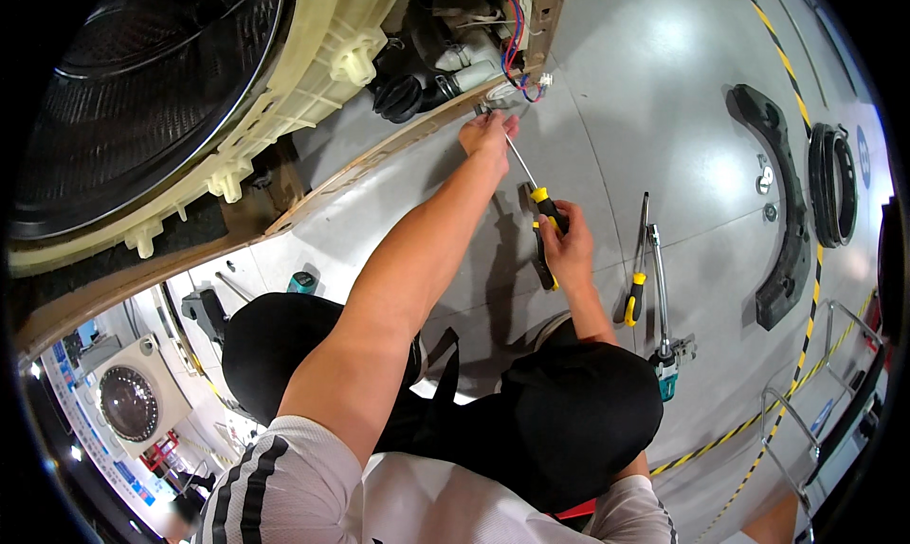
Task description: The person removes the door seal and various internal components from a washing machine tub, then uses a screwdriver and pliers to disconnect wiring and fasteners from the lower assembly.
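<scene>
My right hand grips the black and yellow handle of a screwdriver. Its thin shaft points up and left to my left hand. The left fingers are closed at the lower frame edge of an opened washing machine; a small grey piece shows at their tips, too little of it to name. Right beside them hang red and blue wires with a white connector. Black and yellow pliers lie beside my right hand, partly hidden by it.
The machine's metal drum fills the upper left. On the floor to the right are another screwdriver, a teal power tool with a long shaft, a black curved block, small metal parts and a black rubber ring.
</scene>
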`<state>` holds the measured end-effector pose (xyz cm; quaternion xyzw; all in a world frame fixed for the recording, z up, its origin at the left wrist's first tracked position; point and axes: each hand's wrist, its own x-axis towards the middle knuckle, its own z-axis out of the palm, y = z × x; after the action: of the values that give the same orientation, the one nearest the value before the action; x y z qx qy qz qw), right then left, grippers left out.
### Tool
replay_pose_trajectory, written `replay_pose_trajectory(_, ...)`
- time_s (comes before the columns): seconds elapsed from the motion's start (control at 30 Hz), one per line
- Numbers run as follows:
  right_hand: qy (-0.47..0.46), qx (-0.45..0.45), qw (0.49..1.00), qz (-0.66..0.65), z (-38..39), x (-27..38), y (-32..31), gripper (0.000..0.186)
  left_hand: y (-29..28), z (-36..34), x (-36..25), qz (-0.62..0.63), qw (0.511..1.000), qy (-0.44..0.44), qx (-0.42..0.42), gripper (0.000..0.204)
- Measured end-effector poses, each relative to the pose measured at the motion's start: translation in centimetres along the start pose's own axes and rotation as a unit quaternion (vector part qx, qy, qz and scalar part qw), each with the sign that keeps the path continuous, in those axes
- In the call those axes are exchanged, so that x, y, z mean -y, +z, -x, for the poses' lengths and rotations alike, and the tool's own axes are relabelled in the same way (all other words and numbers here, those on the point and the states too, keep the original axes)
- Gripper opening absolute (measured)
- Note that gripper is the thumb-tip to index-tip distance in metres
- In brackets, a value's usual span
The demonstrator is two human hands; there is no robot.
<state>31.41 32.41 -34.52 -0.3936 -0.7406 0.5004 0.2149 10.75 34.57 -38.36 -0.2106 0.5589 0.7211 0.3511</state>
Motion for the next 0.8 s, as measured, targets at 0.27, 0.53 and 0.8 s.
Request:
replay_pose_trajectory(0.27,0.466,0.181,0.657,-0.564,-0.1,-0.2,-2.8,0.033,0.0,-0.2,-0.1,0.020,1.000,0.001,-0.004,0.013)
replay_pose_trajectory(0.53,0.014,-0.025,0.996,-0.080,1.0,-1.4,0.8,0.035,0.0,0.1,-1.0,-0.010,1.000,-0.008,0.001,0.012)
replay_pose_trajectory(0.8,0.363,0.138,0.838,-0.385,-0.5,1.0,-1.5,0.034,0.6,-0.1,-0.6,0.072,0.996,-0.018,-0.057,0.013)
